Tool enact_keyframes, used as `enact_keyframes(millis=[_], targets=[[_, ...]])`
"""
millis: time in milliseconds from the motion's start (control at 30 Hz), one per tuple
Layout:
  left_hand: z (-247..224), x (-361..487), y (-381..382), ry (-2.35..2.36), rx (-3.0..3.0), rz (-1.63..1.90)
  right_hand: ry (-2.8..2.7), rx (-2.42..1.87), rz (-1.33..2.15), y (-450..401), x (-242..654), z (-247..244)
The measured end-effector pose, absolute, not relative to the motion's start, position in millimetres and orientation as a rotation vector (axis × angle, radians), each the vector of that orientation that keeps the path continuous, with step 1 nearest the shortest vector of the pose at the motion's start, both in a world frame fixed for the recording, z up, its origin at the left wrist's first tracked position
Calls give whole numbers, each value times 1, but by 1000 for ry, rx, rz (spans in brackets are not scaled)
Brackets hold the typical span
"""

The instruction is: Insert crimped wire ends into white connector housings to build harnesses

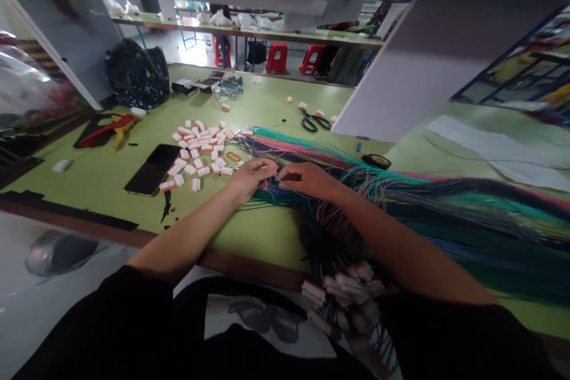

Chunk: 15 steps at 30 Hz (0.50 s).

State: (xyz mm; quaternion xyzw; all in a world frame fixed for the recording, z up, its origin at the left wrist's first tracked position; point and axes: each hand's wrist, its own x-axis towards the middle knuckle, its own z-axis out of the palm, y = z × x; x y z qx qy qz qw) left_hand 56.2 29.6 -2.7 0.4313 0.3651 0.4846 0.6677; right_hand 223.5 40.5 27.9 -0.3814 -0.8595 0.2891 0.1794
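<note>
Head view: a green counter spreads across the scene, the largest thing here. Along its right side runs a thick spread of loose wires, green, pink, grey and dark, their ends reaching left past both hands. They should be light and limp, a little springy and likely to tangle, so one is best taken singly, close to its tip. Near the front edge hangs a bunch of wired plugs. Left of the hands lies a heap of loose white-and-orange plugs, probably light, stiff and best held by their flat sides. A dark phone lies just beside that heap.

The left hand and right hand nearly meet over the wires, each grip closed, thumb to fingers, on what seems to be one pale strand between them. Whether the left grip also hides a plug, I cannot tell. Beyond lie black scissors and, smaller, a tape roll. The strand, thinnest of all, looks soft and easily bent.
</note>
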Motion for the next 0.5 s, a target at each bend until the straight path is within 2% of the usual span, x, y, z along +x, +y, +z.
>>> enact_keyframes(millis=[200,500], targets=[[3,61,24,820,865,1079,-2212,-1157,941,39,221,23],[0,58,23,828,1000,1142,-1909,-1261,1513,41,227,25]])
